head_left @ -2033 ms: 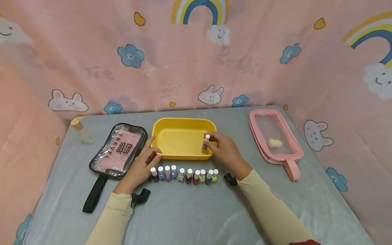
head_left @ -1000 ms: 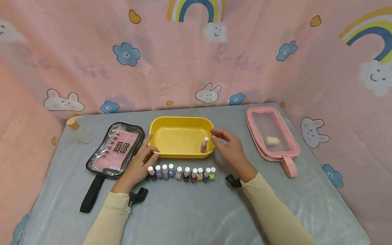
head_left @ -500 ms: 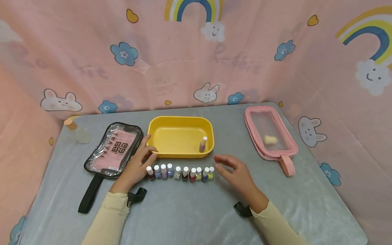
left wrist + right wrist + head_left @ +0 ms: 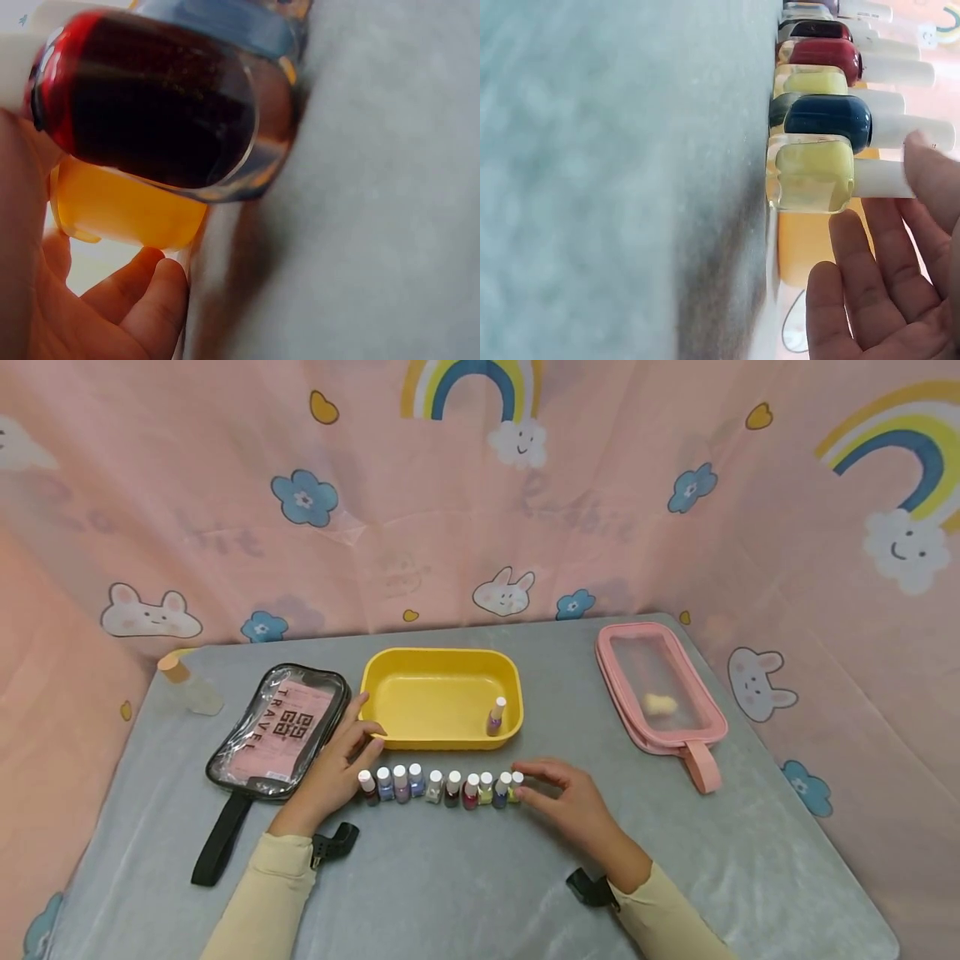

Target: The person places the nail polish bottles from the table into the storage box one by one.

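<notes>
Several small nail polish bottles (image 4: 452, 793) with white caps stand in a row in front of a yellow tray (image 4: 442, 744). One purple nail polish bottle (image 4: 494, 720) stands inside the tray, at its right end. My left hand (image 4: 337, 768) touches the tray's left front corner with loosely bent fingers, beside the row's dark red bottle (image 4: 157, 101). At the row's other end, my right hand (image 4: 566, 797) has its thumb and fingers around the cap of a yellow-green bottle (image 4: 814, 174), without a visible firm pinch. A dark blue bottle (image 4: 829, 122) stands beside that one.
A clear black-edged pouch (image 4: 281, 727) marked TRAVEL lies left of the tray. Behind it is a clear bottle (image 4: 197, 692) with an orange-tan cap. A pink see-through pouch (image 4: 663, 685) lies at the right. Grey cloth (image 4: 450, 885) covers the table.
My right hand has let go of the purple bottle in the tray and come down to the row's right end. The left hand has stayed at the tray's corner.
</notes>
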{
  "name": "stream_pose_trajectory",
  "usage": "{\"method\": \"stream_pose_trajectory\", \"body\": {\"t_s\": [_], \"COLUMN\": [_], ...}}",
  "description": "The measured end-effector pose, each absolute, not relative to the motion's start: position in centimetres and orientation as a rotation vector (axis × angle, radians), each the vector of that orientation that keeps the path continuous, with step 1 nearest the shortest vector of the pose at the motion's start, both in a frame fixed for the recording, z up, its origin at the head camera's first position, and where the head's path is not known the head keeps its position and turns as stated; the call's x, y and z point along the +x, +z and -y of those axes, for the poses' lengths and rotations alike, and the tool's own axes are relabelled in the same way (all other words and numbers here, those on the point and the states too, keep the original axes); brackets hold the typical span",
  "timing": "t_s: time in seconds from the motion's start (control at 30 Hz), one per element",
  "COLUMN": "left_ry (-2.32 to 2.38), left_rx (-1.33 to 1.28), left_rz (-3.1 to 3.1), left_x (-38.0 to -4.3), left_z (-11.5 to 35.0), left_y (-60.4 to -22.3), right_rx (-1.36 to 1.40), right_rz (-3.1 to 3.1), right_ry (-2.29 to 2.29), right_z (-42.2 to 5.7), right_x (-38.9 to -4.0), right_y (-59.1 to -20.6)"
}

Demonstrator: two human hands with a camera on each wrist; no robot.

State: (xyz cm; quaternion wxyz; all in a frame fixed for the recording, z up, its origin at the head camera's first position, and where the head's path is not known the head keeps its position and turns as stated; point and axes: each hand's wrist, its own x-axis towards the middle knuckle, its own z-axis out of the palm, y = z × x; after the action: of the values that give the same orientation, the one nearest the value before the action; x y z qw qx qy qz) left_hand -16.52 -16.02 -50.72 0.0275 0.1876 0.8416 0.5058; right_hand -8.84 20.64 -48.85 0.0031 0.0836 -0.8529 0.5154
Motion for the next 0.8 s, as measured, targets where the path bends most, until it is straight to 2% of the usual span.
{"method": "stream_pose_trajectory", "body": {"t_s": [0.23,0.5,0.8], "left_ry": [1.56,1.547,1.565], "left_rx": [0.565,0.551,0.584], "left_rz": [-2.597,-2.596,-2.598], "left_x": [-16.6,-16.7,-16.7], "left_z": [16.0,16.0,16.1], "left_y": [-50.8,-51.0,-51.1], "right_rx": [0.13,0.111,0.165], "right_rz": [2.697,2.741,2.682], "right_ry": [1.656,1.54,1.412], "right_z": [-20.3,-20.5,-21.4], "right_x": [-9.0,-9.4,-12.4], "right_y": [-48.7,-48.3,-44.4]}}
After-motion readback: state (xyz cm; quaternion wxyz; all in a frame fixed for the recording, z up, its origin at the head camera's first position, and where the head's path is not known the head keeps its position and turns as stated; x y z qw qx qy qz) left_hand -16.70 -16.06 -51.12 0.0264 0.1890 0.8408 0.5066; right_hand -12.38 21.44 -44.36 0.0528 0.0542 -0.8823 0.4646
